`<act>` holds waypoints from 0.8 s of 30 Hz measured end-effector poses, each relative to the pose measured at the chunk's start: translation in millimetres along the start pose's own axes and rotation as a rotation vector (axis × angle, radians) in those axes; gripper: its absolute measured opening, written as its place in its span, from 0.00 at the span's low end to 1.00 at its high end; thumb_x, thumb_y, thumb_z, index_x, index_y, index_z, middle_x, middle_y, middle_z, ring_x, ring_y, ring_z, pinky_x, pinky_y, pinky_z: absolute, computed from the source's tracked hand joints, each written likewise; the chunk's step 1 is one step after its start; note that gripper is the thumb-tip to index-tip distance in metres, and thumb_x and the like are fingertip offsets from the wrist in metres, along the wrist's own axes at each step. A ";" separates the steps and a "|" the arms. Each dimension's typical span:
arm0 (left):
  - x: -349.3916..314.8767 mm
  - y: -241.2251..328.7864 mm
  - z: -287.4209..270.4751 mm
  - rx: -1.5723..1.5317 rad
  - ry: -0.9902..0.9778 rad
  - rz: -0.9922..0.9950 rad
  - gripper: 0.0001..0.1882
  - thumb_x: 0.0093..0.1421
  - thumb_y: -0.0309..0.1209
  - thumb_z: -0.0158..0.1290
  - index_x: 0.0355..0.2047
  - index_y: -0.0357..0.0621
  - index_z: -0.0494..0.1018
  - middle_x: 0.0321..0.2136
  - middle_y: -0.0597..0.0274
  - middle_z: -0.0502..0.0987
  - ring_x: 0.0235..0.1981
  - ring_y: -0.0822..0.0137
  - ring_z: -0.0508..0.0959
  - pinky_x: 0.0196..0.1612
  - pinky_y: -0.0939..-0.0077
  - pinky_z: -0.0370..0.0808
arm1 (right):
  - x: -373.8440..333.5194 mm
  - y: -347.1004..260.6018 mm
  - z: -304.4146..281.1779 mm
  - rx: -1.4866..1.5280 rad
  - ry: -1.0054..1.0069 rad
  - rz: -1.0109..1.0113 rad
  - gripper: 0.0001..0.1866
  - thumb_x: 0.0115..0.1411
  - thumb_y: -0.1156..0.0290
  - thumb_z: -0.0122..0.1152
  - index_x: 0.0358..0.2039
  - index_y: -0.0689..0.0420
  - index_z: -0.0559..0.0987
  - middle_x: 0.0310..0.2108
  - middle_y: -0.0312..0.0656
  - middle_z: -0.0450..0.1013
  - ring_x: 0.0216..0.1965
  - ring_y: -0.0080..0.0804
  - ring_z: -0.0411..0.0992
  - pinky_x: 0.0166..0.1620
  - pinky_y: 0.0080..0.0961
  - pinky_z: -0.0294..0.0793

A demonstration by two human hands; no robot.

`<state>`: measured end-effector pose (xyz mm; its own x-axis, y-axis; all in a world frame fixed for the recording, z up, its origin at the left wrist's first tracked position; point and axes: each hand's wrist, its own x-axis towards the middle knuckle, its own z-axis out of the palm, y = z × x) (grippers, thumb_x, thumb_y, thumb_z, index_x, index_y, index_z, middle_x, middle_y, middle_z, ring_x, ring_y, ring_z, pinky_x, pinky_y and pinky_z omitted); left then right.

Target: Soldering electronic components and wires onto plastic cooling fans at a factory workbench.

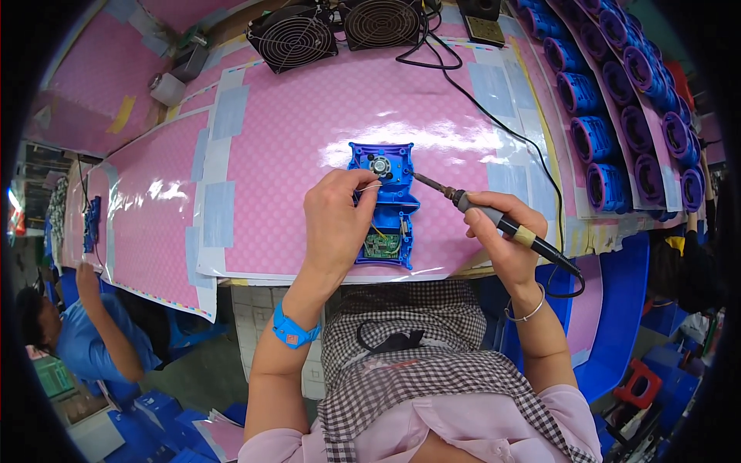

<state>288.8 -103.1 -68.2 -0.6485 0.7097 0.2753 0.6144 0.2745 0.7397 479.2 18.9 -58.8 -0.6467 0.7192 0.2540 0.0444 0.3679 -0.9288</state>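
A blue plastic housing [400,202] lies open on the pink-covered bench in front of me. A small round speaker [379,166] sits in its upper part and a green circuit board [381,245] in its lower part. My left hand [340,212] reaches over the housing's left side, thumb and forefinger pinched on a thin pale wire [373,186] just below the speaker. In my right hand [509,231] is a soldering iron [478,208], held like a pen. Its tip points left, close to the housing's right edge; whether it touches is unclear.
Two black fans [297,40] stand at the bench's far edge. The iron's black cord [532,143] runs along the right. Rows of blue-purple round housings [606,185] stand at right. A blue bin [617,309] is below. Another person [93,332] works at the far left.
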 end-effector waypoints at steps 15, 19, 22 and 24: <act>-1.2 6.8 1.5 0.098 0.002 0.034 0.06 0.50 0.26 0.62 0.28 0.39 0.78 0.24 0.58 0.70 0.22 0.62 0.73 0.26 0.67 0.70 | 3.4 -3.4 15.5 -0.068 0.013 -0.056 0.10 0.52 0.78 0.66 0.36 0.63 0.82 0.26 0.39 0.79 0.24 0.18 0.75 0.27 0.13 0.72; 2.0 7.8 0.9 0.133 -0.062 0.007 0.05 0.50 0.25 0.62 0.27 0.37 0.78 0.24 0.57 0.70 0.22 0.61 0.73 0.26 0.66 0.70 | 4.1 -3.3 16.2 -0.075 0.008 -0.075 0.10 0.53 0.79 0.65 0.37 0.64 0.81 0.25 0.39 0.79 0.23 0.18 0.75 0.26 0.13 0.71; 2.0 5.9 3.4 0.103 -0.064 -0.017 0.05 0.50 0.25 0.61 0.27 0.37 0.78 0.24 0.56 0.71 0.22 0.60 0.74 0.26 0.66 0.70 | 2.8 -2.8 14.8 -0.088 -0.013 -0.047 0.10 0.53 0.79 0.65 0.37 0.64 0.81 0.25 0.38 0.79 0.23 0.17 0.74 0.26 0.13 0.71; 1.7 5.7 3.9 0.090 -0.054 -0.008 0.05 0.50 0.25 0.61 0.27 0.37 0.78 0.24 0.56 0.71 0.22 0.60 0.74 0.26 0.66 0.70 | 2.9 -4.1 14.9 -0.094 -0.010 -0.055 0.09 0.53 0.78 0.65 0.37 0.64 0.81 0.25 0.38 0.79 0.23 0.17 0.75 0.26 0.13 0.71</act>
<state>293.0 -97.9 -65.9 -0.6296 0.7409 0.2341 0.6489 0.3357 0.6828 465.8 10.7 -58.3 -0.6579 0.6906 0.3004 0.0798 0.4606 -0.8840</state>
